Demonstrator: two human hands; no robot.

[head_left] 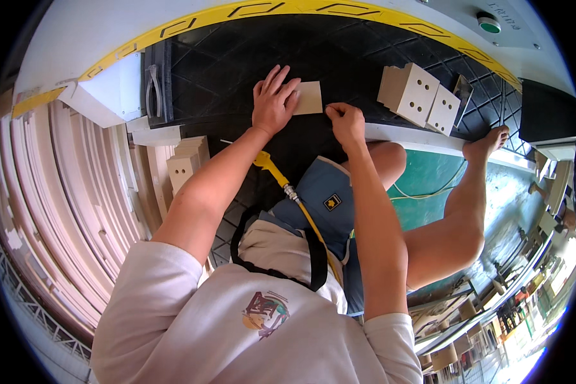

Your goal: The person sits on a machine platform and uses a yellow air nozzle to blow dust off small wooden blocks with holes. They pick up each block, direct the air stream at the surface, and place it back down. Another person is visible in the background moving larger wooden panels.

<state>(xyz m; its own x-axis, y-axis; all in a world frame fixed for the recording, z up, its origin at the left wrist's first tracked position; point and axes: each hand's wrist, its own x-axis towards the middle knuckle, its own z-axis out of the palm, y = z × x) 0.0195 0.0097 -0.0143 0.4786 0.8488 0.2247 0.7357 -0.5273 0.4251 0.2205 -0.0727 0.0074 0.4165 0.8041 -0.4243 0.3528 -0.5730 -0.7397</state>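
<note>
**One pale tan, flat, nearly square panel (310,97) in work, prob. mid-step**

The panel is lying flat near the middle of the bench's near edge, on the black, diamond-patterned bench top (339,51). The person's left hand (275,99) is covering or touching the panel's left edge w/ the thumb side; its fingers are spreading apart, not clamping. The right hand (347,121) is hovering or resting just beside the panel's lower right corner, apart from it, w/ thumb and forefinger tips together; can't tell if anything small is being pinched.

Re progress: one panel is being handled, and that step is apparently not finished. Its upper face is showing no holes at this size, tho fine detail is too small to be sure. Toward the bench's right end, near the front edge, pale wooden blocks w/ round dark holes (413,96) are standing in a tilted group; their holes are done. Whether they're finished pieces or waiting stock, can't tell; nor can the no. left be counted.

Off the bench's near left corner, pale blocks w/ two small holes (180,169) are sitting stacked, role unclear. A yellow, gun-shaped tool w/ metal fitting and yellow hose (272,168) is lying by the person's lap, in neither hand, so apparently not in use.
</note>
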